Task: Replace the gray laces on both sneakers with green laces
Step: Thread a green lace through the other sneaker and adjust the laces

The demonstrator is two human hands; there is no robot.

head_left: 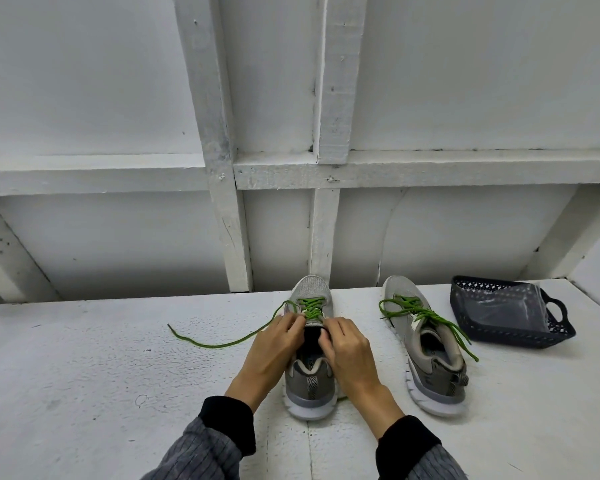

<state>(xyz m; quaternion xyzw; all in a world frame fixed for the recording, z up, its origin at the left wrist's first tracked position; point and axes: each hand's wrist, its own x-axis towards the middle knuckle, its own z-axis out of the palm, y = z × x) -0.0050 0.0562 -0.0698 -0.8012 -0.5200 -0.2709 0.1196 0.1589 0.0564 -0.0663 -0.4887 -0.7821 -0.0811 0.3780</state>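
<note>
Two grey sneakers stand on the white table, toes pointing away from me. The left sneaker (310,382) carries a green lace (310,306) crossed through its eyelets, and one long end trails left across the table (215,344). My left hand (274,344) pinches the lace at the top left eyelet. My right hand (343,344) has its fingers curled at the top right eyelet; what they grip is hidden. The right sneaker (430,362) stands apart, laced with a green lace (426,311) whose ends hang loose over its side.
A dark blue plastic basket (561,336) holding a clear plastic bag (510,310) sits at the right rear of the table. A white wall with wooden framing (321,174) rises right behind the sneakers. The white table (101,375) stretches to the left.
</note>
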